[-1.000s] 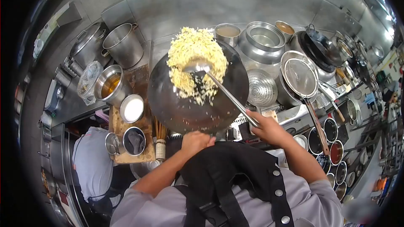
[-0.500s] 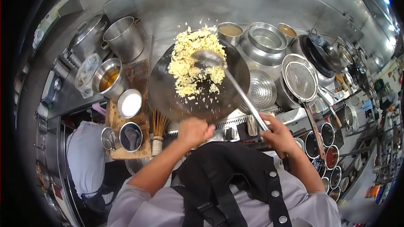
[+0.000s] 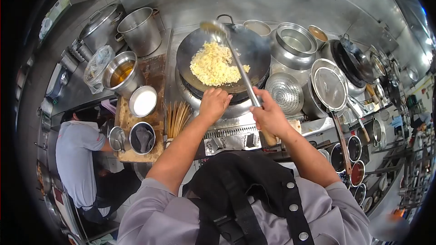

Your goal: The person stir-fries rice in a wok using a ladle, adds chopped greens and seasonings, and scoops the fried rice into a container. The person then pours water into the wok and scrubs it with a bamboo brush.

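A dark wok (image 3: 186, 56) sits on the stove, tilted slightly, with yellow egg fried rice (image 3: 213, 66) heaped in its middle. At the wok's near edge, my left hand (image 3: 215, 105) is closed, its fingers curled over the rim area; a handle there, if any, is hidden. My right hand (image 3: 271, 115) grips a long-handled ladle (image 3: 240, 67) by its lower shaft, the wooden end showing below the palm. The ladle's bowl, blurred by motion, hovers over the wok's far left side, above the rice.
Left of the wok, a wooden board (image 3: 154, 79) carries a pot of amber liquid (image 3: 121, 73), a bowl of white contents (image 3: 143, 101) and bamboo sticks (image 3: 178, 120). To the right lie a perforated skimmer (image 3: 284, 93) and a mesh strainer (image 3: 330, 88). A co-worker (image 3: 79, 156) bends at lower left.
The rice, airborne and spread out before, has dropped into a heap in the wok. The wok has settled back and away from me. The ladle's bowl has swung up and left; my left hand moved forward.
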Motion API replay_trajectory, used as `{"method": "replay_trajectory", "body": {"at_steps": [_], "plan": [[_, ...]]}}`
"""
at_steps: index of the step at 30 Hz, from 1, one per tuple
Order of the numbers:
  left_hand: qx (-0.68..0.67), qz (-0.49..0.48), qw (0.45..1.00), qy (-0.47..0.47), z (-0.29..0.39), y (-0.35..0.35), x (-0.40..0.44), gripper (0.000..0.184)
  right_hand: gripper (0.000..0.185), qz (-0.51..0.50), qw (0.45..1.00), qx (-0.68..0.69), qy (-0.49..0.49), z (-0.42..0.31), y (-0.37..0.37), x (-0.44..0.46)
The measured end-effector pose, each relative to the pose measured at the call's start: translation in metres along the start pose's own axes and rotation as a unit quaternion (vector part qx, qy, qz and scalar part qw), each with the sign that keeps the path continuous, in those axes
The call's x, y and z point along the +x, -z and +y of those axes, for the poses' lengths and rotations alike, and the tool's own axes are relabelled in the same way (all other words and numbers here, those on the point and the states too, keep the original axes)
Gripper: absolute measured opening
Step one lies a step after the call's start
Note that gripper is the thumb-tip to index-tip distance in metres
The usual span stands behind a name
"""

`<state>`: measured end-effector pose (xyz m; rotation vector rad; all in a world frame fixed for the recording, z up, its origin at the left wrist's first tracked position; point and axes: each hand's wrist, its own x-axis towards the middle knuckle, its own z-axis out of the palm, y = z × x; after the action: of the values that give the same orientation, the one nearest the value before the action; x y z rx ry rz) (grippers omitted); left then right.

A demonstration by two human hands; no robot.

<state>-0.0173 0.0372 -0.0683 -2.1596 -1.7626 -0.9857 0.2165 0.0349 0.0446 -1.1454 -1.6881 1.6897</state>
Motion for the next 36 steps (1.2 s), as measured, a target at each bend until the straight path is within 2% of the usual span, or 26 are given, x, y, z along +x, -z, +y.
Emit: {"method": "replay_trajectory", "body": {"at_steps": [2, 3, 4, 6, 7, 8, 9, 10, 14, 15, 16, 18, 20, 21, 22, 24, 26, 28, 30, 32, 34, 36], "plan": [[0.000, -0.006, 1.000, 0.004, 0.002, 0.000, -0.002, 0.022, 0.056, 0.009, 0.999, 0.044, 0.024, -0.018, 0.011, -0.023], [0.000, 0.007, 1.000, -0.003, 0.002, -0.001, -0.002, 0.021, 0.052, -0.026, 0.994, 0.100, 0.030, -0.020, 0.020, -0.032], [-0.001, 0.018, 1.000, -0.010, 0.002, -0.001, -0.002, 0.020, 0.052, -0.029, 0.994, 0.100, 0.028, -0.016, 0.027, -0.032], [0.001, 0.030, 0.999, -0.016, 0.003, -0.001, -0.002, 0.019, 0.049, -0.090, 0.926, 0.356, -0.090, -0.002, 0.035, -0.024], [0.000, 0.042, 0.999, -0.022, 0.004, -0.002, -0.002, 0.018, 0.050, -0.074, 0.929, 0.334, -0.144, 0.022, 0.034, -0.002], [-0.001, 0.040, 0.999, -0.021, 0.005, -0.002, -0.004, 0.018, 0.050, -0.073, 0.928, 0.335, -0.146, 0.037, 0.025, 0.017], [-0.001, 0.037, 0.999, -0.022, 0.005, -0.002, -0.004, 0.018, 0.049, -0.039, 0.977, 0.174, -0.114, 0.046, 0.012, 0.034], [0.000, 0.038, 0.999, -0.023, 0.005, -0.001, -0.003, 0.018, 0.047, -0.005, 0.997, 0.005, -0.076, 0.045, 0.006, 0.043], [0.017, 0.034, 0.999, -0.027, 0.002, -0.003, -0.001, 0.020, 0.049, 0.016, 0.999, -0.052, -0.002, 0.026, 0.012, 0.011], [0.014, 0.048, 0.998, -0.032, 0.001, -0.005, -0.001, 0.020, 0.052, -0.055, 0.989, 0.127, -0.053, 0.018, 0.028, -0.005], [0.011, 0.061, 0.997, -0.036, 0.000, -0.006, -0.001, 0.021, 0.054, -0.125, 0.940, 0.300, -0.104, 0.015, 0.040, -0.012], [0.009, 0.039, 0.999, -0.027, -0.004, -0.005, 0.001, 0.023, 0.059, -0.147, 0.923, 0.329, -0.137, 0.035, 0.042, 0.006], [0.007, 0.023, 0.999, -0.024, -0.005, -0.002, 0.005, 0.024, 0.052, -0.066, 0.974, 0.173, -0.128, 0.053, 0.035, 0.048], [-0.016, 0.009, 0.999, -0.030, -0.006, 0.000, 0.008, 0.024, 0.055, -0.020, 0.997, 0.043, -0.059, 0.054, 0.030, 0.059], [-0.039, -0.011, 0.999, -0.036, -0.009, 0.003, 0.007, 0.024, 0.055, -0.022, 0.997, 0.043, -0.058, 0.057, 0.033, 0.063], [-0.045, -0.014, 0.998, -0.035, -0.012, 0.006, 0.009, 0.027, 0.060, 0.067, 0.997, -0.038, -0.002, 0.056, 0.047, 0.064], [-0.052, -0.012, 0.998, -0.028, -0.013, 0.007, 0.011, 0.030, 0.062, 0.080, 0.995, -0.065, -0.003, 0.051, 0.058, 0.070], [-0.059, -0.043, 0.997, -0.005, -0.013, 0.008, 0.011, 0.034, 0.060, 0.123, 0.980, -0.156, 0.006, 0.051, 0.060, 0.089], [-0.062, -0.046, 0.997, -0.006, -0.013, 0.010, 0.013, 0.034, 0.059, 0.126, 0.978, -0.167, 0.024, 0.051, 0.046, 0.113], [-0.064, -0.048, 0.997, -0.010, -0.014, 0.011, 0.014, 0.035, 0.058, 0.032, 0.979, -0.201, -0.018, 0.035, 0.026, 0.115], [-0.069, -0.042, 0.997, -0.002, -0.012, 0.011, 0.013, 0.036, 0.056, 0.009, 0.972, -0.234, -0.002, 0.038, 0.024, 0.093], [-0.069, -0.074, 0.995, 0.021, -0.006, 0.017, 0.013, 0.036, 0.062, -0.073, 0.916, -0.386, 0.084, 0.044, 0.043, 0.049]]}}
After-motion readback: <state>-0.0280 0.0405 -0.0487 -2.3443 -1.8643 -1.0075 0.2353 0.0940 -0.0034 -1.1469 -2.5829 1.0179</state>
